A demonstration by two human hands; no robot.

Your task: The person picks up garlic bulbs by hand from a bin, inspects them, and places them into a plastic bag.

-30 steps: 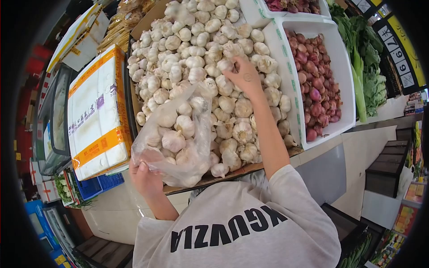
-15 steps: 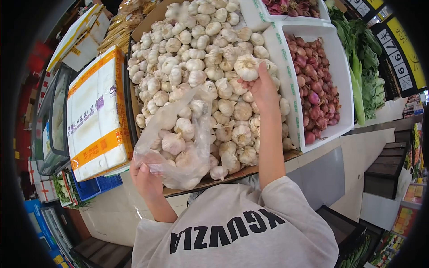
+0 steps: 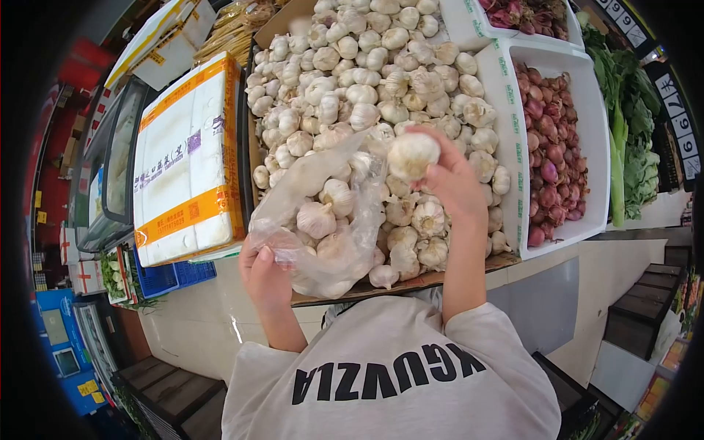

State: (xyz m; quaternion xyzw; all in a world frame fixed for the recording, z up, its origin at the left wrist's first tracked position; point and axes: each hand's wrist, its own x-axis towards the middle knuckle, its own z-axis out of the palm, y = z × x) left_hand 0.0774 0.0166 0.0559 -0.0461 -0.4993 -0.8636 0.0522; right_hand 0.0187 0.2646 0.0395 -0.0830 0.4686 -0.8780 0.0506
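Observation:
A garlic bulb point(image 3: 412, 155) is gripped in the fingers of my right hand point(image 3: 453, 180), held above the heap of loose garlic point(image 3: 359, 77). My left hand point(image 3: 266, 277) pinches the near left edge of a clear plastic bag point(image 3: 290, 194). The bag lies on the front of the heap, its mouth spread wide, with several garlic bulbs point(image 3: 317, 219) inside. Between the bag and my right forearm, more loose bulbs point(image 3: 427, 219) show.
On the right stands a white foam box point(image 3: 518, 147) of shallots point(image 3: 550, 172), with leafy greens point(image 3: 638, 147) beyond. To the left is a closed foam box point(image 3: 165, 194) with orange tape. A cardboard edge point(image 3: 433, 280) runs along the heap's front.
My right hand has brought the garlic bulb nearer, down towards the bag. My left hand still holds the bag's edge. The whole view has shifted, so the scene sits further right.

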